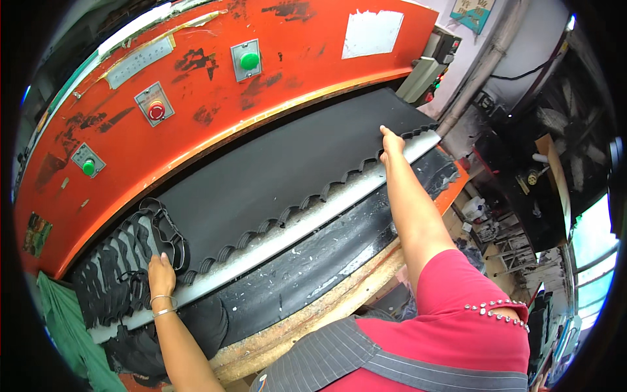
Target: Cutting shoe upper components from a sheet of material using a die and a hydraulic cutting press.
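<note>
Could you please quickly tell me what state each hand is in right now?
Left hand: at the black cut pieces; grip cannot be told.
Right hand: at the scalloped edge of the black sheeting; grip cannot be told.

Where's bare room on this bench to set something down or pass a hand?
Broadest patch: the middle of the black sheet, between the left-end cut pieces and the right hand. Second: the flecked black ledge, between the pale strip and wooden edge. Crowded: the left end, with the cut pieces and left hand.
</note>
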Action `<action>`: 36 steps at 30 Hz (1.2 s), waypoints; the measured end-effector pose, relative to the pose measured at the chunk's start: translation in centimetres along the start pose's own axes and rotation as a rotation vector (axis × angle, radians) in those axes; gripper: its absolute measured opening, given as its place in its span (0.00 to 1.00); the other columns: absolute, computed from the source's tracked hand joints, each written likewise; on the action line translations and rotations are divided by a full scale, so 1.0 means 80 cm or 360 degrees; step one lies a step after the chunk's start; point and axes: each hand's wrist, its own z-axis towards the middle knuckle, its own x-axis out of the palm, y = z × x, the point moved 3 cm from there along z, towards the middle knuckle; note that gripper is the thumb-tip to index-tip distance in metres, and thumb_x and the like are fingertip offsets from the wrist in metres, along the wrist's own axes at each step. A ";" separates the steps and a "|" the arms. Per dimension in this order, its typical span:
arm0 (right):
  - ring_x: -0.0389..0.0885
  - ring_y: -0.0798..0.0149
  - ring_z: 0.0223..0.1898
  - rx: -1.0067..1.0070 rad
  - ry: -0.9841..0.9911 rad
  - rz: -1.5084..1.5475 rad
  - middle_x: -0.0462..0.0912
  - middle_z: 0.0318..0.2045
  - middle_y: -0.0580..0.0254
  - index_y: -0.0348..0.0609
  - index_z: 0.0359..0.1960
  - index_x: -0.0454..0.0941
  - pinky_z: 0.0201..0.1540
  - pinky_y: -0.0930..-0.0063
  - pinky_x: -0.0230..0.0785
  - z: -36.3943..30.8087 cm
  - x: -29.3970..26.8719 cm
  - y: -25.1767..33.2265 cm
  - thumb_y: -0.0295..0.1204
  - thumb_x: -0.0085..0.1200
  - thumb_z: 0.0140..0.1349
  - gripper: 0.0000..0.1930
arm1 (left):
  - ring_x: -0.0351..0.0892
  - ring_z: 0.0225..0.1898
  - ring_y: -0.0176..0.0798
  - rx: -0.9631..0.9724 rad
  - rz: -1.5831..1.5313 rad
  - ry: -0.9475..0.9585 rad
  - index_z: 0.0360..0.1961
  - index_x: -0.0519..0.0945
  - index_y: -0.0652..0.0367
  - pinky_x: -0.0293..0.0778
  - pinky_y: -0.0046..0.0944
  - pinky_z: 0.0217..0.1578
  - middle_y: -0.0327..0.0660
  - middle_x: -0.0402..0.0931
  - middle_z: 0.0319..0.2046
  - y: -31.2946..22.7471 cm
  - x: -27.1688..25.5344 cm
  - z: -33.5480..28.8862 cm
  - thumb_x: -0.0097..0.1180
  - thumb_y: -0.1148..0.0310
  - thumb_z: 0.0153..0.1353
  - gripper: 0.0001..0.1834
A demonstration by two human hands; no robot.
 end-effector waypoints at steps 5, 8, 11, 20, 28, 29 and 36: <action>0.78 0.44 0.49 -0.0692 -0.0183 -0.0802 0.77 0.46 0.35 0.21 0.48 0.66 0.55 0.61 0.69 -0.012 -0.012 0.002 0.33 0.67 0.53 0.30 | 0.69 0.51 0.71 -0.0200 -0.0089 0.0097 0.46 0.72 0.75 0.66 0.55 0.51 0.71 0.72 0.46 -0.010 -0.012 -0.001 0.36 0.47 0.70 0.33; 0.78 0.37 0.48 -0.1111 -0.0188 -0.1404 0.78 0.44 0.30 0.24 0.45 0.69 0.52 0.55 0.69 -0.001 -0.023 0.028 0.45 0.58 0.60 0.29 | 0.72 0.48 0.71 -0.0115 -0.0054 -0.0013 0.44 0.71 0.70 0.68 0.58 0.49 0.70 0.75 0.41 -0.025 -0.002 -0.007 0.35 0.49 0.71 0.29; 0.78 0.40 0.50 -0.0762 -0.0224 -0.2134 0.80 0.46 0.38 0.30 0.48 0.72 0.52 0.53 0.70 -0.024 -0.013 0.047 0.48 0.51 0.64 0.28 | 0.74 0.44 0.71 -0.0206 0.0197 0.0032 0.44 0.65 0.67 0.69 0.60 0.46 0.67 0.76 0.39 -0.055 0.008 -0.021 0.34 0.50 0.71 0.25; 0.80 0.50 0.51 -0.0980 0.0492 -0.3299 0.82 0.47 0.49 0.41 0.45 0.82 0.51 0.58 0.72 -0.117 0.058 0.084 0.56 0.53 0.61 0.28 | 0.79 0.40 0.62 -0.0162 0.0117 -0.0159 0.46 0.69 0.65 0.72 0.57 0.39 0.58 0.79 0.35 -0.056 0.016 -0.078 0.43 0.53 0.68 0.22; 0.55 0.46 0.69 -0.1556 0.2652 -0.2033 0.59 0.66 0.40 0.52 0.68 0.58 0.69 0.54 0.49 -0.521 0.116 -0.150 0.51 0.68 0.48 0.47 | 0.73 0.40 0.47 0.0500 -0.0202 -0.0568 0.50 0.79 0.60 0.67 0.45 0.44 0.42 0.75 0.32 0.006 0.030 -0.142 0.59 0.62 0.58 0.20; 0.53 0.46 0.70 -0.1682 0.2625 -0.2064 0.59 0.67 0.40 0.53 0.68 0.58 0.69 0.52 0.48 -0.542 0.121 -0.171 0.53 0.69 0.45 0.49 | 0.73 0.39 0.46 0.0512 -0.0258 -0.0570 0.49 0.79 0.60 0.67 0.44 0.43 0.41 0.75 0.31 0.011 0.037 -0.143 0.60 0.63 0.57 0.20; 0.62 0.44 0.66 -0.1820 0.2417 -0.1926 0.72 0.58 0.42 0.42 0.61 0.65 0.67 0.54 0.53 -0.606 0.149 -0.227 0.51 0.73 0.37 0.49 | 0.71 0.41 0.45 0.0662 -0.0561 -0.0636 0.50 0.79 0.61 0.66 0.45 0.45 0.40 0.73 0.32 0.034 0.056 -0.142 0.58 0.64 0.57 0.20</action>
